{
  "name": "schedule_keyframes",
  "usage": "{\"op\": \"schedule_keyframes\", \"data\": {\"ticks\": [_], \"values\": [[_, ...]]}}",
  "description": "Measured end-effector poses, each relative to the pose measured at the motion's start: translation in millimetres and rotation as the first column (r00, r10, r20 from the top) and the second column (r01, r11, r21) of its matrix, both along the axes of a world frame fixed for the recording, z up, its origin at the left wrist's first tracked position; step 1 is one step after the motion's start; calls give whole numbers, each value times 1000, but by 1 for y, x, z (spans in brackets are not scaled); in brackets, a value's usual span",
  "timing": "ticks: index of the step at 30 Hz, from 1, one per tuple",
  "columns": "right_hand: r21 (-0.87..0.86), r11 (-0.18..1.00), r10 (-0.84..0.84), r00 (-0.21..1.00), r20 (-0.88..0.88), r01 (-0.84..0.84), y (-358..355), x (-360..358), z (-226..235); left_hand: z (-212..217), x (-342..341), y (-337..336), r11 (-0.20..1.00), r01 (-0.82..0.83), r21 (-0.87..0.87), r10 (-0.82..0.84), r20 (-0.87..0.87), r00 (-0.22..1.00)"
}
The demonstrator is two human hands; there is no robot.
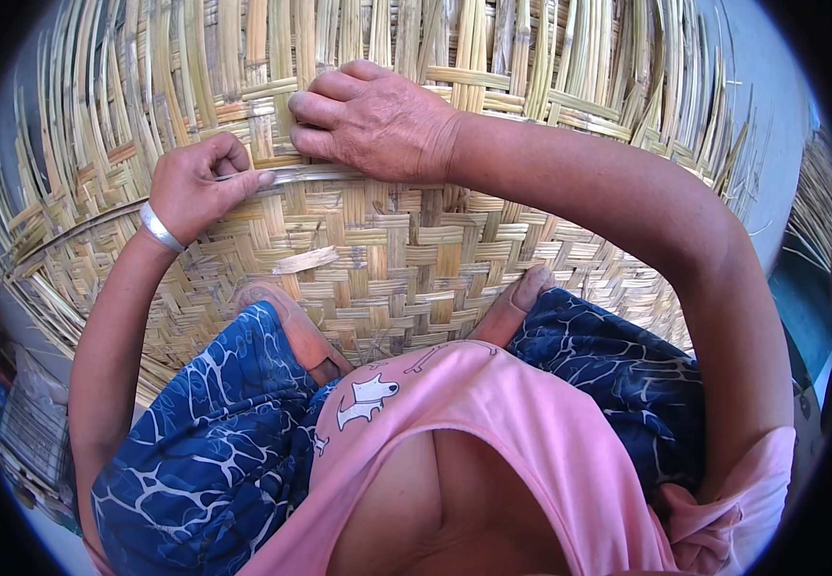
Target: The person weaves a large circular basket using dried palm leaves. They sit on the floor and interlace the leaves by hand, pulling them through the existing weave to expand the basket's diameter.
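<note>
Woven mat [392, 254] — flat, strip-fringed, probably bamboo.

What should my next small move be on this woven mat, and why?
Probably press the crosswise strip toward you, snug against the close weave. It shows between your left hand and right hand, so both seem well placed; the tight weave lies on your near side, while long strips fan out beyond.

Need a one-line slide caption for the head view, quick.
Left hand holding a long strip, right hand on a partly woven mat, unwoven strips spreading out beyond.
</note>
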State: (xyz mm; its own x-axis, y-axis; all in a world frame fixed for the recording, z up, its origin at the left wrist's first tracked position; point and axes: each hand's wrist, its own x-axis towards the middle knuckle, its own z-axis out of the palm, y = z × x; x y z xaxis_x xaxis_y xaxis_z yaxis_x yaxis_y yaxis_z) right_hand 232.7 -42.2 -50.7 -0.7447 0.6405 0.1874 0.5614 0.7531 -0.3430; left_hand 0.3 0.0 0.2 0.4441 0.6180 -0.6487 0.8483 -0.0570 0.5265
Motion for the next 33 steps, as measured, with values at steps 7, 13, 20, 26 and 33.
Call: {"op": "schedule_keyframes", "data": {"ticks": [7, 13, 20, 26, 33], "values": [[-2, 1000, -1, 1000, -24, 1, 0, -1, -2, 2, 0, 1, 1000, 3, -18, -3, -13, 1000], [-6, 1000, 6, 1000, -19, -6, 1, 0, -3, 0, -1, 1, 1000, 3, -12, -3, -8, 1000], [-15, 1000, 5, 1000, -5, -5, 2, 0, -1, -1, -1, 1, 1000, -15, -16, 14, -11, 1000], [-3, 1000, 4, 1000, -15, -4, 2, 1, -2, -1, -1, 1, 1000, -9, -11, 8, -6, 1000], [-22, 1000, 14, 999, -48, -15, 2, 3, -6, 0, 0, 1, 1000, -8, -10, 8, -2, 1000]]}}
